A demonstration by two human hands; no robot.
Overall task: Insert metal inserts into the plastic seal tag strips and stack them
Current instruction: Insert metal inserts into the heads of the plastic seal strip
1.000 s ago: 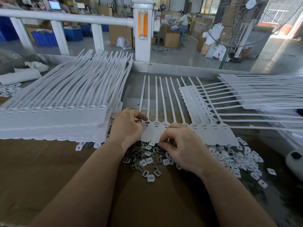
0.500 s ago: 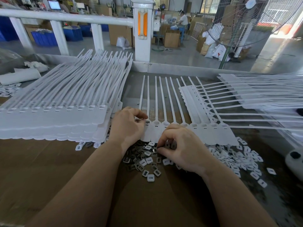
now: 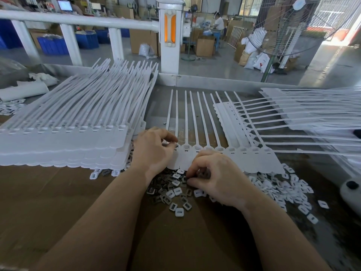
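Far left: tall stack of white plastic seal tag strips (image 3: 64, 137) on the brown cardboard worktop (image 3: 58, 212). Left hand (image 3: 151, 151), fingers curled, pinches the left end of the flat white tag strip being worked (image 3: 224, 157). Heap of small grey metal inserts (image 3: 170, 189) just below it. Right hand (image 3: 218, 178) curled, fingertips pinching in that heap; held piece hidden. Right: second white strip stack (image 3: 312, 112).

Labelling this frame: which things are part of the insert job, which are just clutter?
In the job:
left hand
right hand
strip being filled
metal inserts
finished stack
unfilled strips

Just lying about:
white caps
fan
railing
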